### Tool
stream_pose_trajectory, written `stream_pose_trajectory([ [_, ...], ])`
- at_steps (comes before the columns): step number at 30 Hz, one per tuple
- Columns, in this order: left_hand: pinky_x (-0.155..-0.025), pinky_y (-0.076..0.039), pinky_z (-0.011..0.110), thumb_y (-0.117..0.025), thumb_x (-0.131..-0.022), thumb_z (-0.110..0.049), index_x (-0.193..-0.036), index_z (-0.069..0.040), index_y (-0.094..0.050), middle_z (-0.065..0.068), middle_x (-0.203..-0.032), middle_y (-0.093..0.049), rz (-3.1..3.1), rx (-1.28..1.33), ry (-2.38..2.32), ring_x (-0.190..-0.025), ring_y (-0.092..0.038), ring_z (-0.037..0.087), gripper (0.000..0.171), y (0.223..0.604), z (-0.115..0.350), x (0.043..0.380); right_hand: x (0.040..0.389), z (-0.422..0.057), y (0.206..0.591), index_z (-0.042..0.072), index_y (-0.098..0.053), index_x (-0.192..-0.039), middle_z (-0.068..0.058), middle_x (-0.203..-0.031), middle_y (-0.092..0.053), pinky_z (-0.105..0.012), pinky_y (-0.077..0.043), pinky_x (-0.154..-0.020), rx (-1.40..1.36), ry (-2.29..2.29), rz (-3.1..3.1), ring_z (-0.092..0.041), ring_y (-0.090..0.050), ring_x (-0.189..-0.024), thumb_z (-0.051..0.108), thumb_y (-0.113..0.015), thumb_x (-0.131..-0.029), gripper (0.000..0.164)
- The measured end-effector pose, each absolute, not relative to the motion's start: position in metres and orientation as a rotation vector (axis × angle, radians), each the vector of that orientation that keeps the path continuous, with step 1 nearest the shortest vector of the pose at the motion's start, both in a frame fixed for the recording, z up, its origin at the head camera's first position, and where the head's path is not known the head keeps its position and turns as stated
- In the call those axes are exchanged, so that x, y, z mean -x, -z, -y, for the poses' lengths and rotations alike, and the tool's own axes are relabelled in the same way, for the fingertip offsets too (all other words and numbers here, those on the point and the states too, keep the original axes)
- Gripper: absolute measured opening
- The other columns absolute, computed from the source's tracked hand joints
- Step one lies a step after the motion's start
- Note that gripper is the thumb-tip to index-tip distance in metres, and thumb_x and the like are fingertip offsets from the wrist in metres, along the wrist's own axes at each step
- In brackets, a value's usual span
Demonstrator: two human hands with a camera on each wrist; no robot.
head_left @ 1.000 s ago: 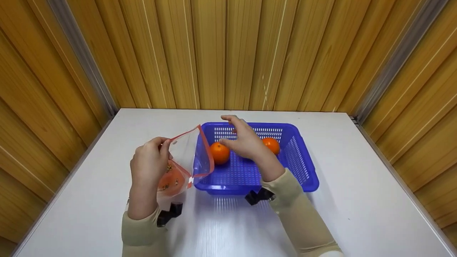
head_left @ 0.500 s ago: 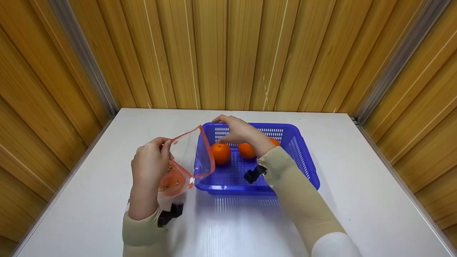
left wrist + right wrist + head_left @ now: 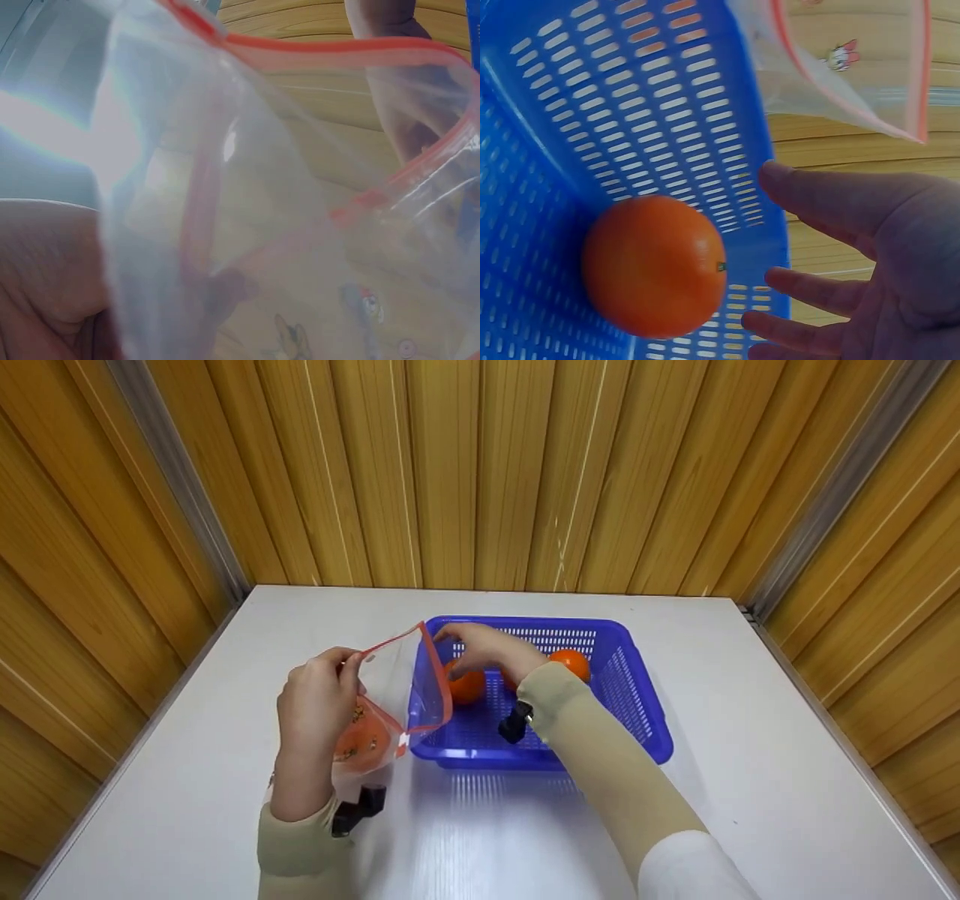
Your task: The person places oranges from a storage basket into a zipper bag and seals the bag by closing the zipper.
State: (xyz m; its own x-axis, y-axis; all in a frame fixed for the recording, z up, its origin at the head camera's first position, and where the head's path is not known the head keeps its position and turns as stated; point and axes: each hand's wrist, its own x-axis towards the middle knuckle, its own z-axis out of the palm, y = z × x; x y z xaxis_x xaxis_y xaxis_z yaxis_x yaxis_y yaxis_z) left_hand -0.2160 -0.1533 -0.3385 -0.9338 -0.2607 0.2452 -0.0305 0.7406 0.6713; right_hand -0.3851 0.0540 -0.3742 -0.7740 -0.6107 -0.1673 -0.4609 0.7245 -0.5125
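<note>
My left hand [image 3: 316, 705] pinches the red-trimmed edge of a clear zip bag [image 3: 391, 679], whose mouth gapes toward the right. An orange-coloured shape shows through the printed lower part of the bag. In the left wrist view, the clear film [image 3: 277, 172] and its red rim fill most of the picture. My right hand [image 3: 491, 647] reaches over a blue basket [image 3: 480, 754], close to the leftmost orange [image 3: 470, 688]. Its fingers are spread and hold nothing; in the right wrist view they stand beside that orange [image 3: 652, 266].
Another orange [image 3: 571, 661] lies at the right of the basket, and one more is mostly hidden behind my right hand. A white table [image 3: 757, 735] carries everything. Wood-look panels [image 3: 495, 472] rise at the back and both sides.
My right hand has moved left and down, from above the middle of the basket to the leftmost orange. The left hand and the bag have barely moved.
</note>
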Motion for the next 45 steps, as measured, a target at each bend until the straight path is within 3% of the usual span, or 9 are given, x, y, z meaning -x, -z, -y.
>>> stream_pose_trajectory([
  [8,-0.053,-0.045,0.024,-0.059,-0.106,-0.023,-0.119,-0.001,-0.073,0.013,-0.079,-0.071,2.622,-0.230,1.007,-0.060,-0.059,0.019,0.029,0.340,0.154,0.217,0.387,-0.054,0.390,0.017,-0.057,-0.143,-0.012,-0.150,-0.056,-0.051,-0.036,-0.122,0.765,0.614,-2.594,-0.032,-0.051,-0.138,0.017,-0.083,-0.086,0.063],
  [14,-0.055,-0.044,0.027,-0.060,-0.105,-0.024,-0.117,-0.001,-0.074,0.012,-0.078,-0.072,2.615,-0.218,0.972,-0.061,-0.060,0.020,0.029,0.341,0.154,0.217,0.388,-0.054,0.401,0.012,-0.057,-0.142,-0.016,-0.140,-0.063,-0.046,-0.043,-0.116,0.817,0.594,-2.608,-0.033,-0.058,-0.125,0.018,-0.085,-0.081,0.068],
  [22,-0.054,-0.044,0.025,-0.059,-0.106,-0.023,-0.118,-0.001,-0.073,0.013,-0.079,-0.071,2.632,-0.233,0.978,-0.062,-0.059,0.020,0.029,0.342,0.154,0.217,0.390,-0.056,0.411,0.014,-0.055,-0.144,-0.016,-0.143,-0.059,-0.047,-0.042,-0.117,0.759,0.628,-2.551,-0.034,-0.056,-0.125,0.019,-0.085,-0.084,0.068],
  [39,-0.054,-0.043,0.026,-0.059,-0.106,-0.024,-0.118,-0.002,-0.073,0.012,-0.078,-0.071,2.626,-0.223,0.968,-0.061,-0.059,0.020,0.029,0.340,0.155,0.217,0.390,-0.062,0.402,0.021,-0.059,-0.136,-0.012,-0.125,-0.064,-0.044,-0.053,-0.099,0.705,0.769,-2.508,-0.030,-0.059,-0.107,0.008,-0.080,-0.083,0.058],
  [45,-0.051,-0.039,0.028,-0.059,-0.105,-0.023,-0.115,-0.002,-0.074,0.011,-0.075,-0.072,2.610,-0.197,0.942,-0.058,-0.059,0.020,0.028,0.341,0.157,0.216,0.389,-0.065,0.395,0.019,-0.059,-0.137,-0.012,-0.130,-0.062,-0.044,-0.054,-0.100,0.683,0.902,-2.481,-0.030,-0.059,-0.110,0.006,-0.080,-0.082,0.060],
])
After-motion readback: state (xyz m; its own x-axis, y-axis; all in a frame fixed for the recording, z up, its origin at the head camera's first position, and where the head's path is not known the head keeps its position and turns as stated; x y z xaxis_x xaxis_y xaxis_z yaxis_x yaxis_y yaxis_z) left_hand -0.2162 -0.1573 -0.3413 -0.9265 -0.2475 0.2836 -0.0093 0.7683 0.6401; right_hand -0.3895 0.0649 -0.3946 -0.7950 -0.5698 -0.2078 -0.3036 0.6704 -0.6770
